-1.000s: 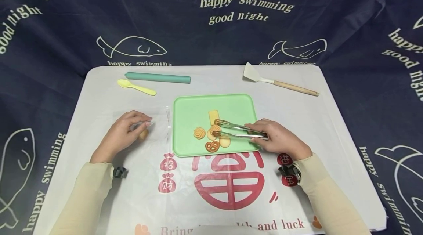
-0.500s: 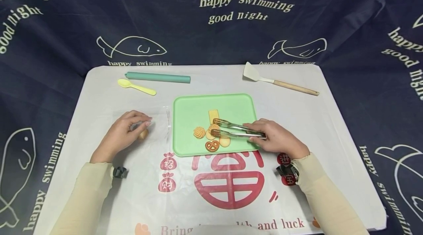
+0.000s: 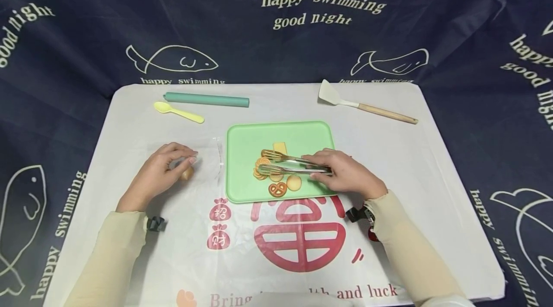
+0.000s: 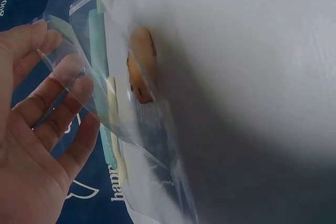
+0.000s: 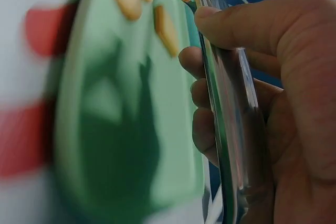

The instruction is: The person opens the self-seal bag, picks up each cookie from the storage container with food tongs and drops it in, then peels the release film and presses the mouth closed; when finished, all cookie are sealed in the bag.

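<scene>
My right hand [image 3: 347,172] grips metal tongs [image 3: 298,170] over the green tray [image 3: 242,134]. Between the tong tips is a swirl cookie [image 3: 262,162], which overlaps another swirl cookie [image 3: 259,175] in the head view. Below and beside them lie a pretzel [image 3: 277,189], a round cookie [image 3: 294,183], a partly hidden round one [image 3: 276,178] and a rectangular biscuit [image 3: 280,147]. My left hand [image 4: 39,114] pinches the edge of a clear plastic bag [image 4: 157,150] with thumb and index finger, holding its mouth raised. A brown cookie-like piece [image 4: 142,66] shows through the bag.
Behind the bag lie a teal stick-like roll [image 3: 206,99] and a yellow spoon [image 3: 179,112]. A white spatula with a wooden handle [image 3: 367,103] lies at the back right. The white table cover [image 3: 432,192] bears red print, and a dark blue fish-patterned cloth [image 3: 276,53] hangs behind.
My right hand has moved left with the tongs, carrying the swirl cookie off the round cookie and toward the other swirl cookie. My left hand stays at the bag.
</scene>
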A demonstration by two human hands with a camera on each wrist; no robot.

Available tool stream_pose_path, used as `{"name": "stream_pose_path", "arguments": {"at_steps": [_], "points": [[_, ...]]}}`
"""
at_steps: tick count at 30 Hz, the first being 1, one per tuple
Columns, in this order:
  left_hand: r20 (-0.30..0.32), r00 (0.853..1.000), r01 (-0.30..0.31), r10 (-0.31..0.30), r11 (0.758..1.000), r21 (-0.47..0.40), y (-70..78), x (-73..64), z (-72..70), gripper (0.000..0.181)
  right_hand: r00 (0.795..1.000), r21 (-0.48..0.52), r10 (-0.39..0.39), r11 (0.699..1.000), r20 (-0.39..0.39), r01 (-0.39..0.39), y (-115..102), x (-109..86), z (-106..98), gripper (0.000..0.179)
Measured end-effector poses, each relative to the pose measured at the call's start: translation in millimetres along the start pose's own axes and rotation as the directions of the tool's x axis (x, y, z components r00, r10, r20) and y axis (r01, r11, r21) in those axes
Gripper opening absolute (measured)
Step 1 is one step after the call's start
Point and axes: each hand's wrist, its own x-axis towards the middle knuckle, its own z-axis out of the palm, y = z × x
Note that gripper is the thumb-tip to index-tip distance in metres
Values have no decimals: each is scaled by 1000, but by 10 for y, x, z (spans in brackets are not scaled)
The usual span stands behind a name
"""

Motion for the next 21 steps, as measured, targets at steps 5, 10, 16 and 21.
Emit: {"name": "stream_pose_path", "arguments": {"at_steps": [5, 10, 16, 21], "points": [[1, 1000, -23, 23, 1000, -14, -6, 7, -12, 25, 998, 24, -64, 998, 29, 63, -136, 370, 66, 48], [-1, 1000, -29, 29, 999, -16, 8, 4, -25, 25, 985, 17, -155, 988, 81, 154, -271, 780, 118, 48], [-16, 999, -31, 31, 999, -42, 29, -5, -56, 23, 952, -8, -249, 967, 178, 255, -423, 1276, 238, 45], [-35, 998, -56, 54, 997, -59, 33, -6, -75, 21, 935, 3, -266, 962, 233, 273, -571, 1581, 351, 45]]}}
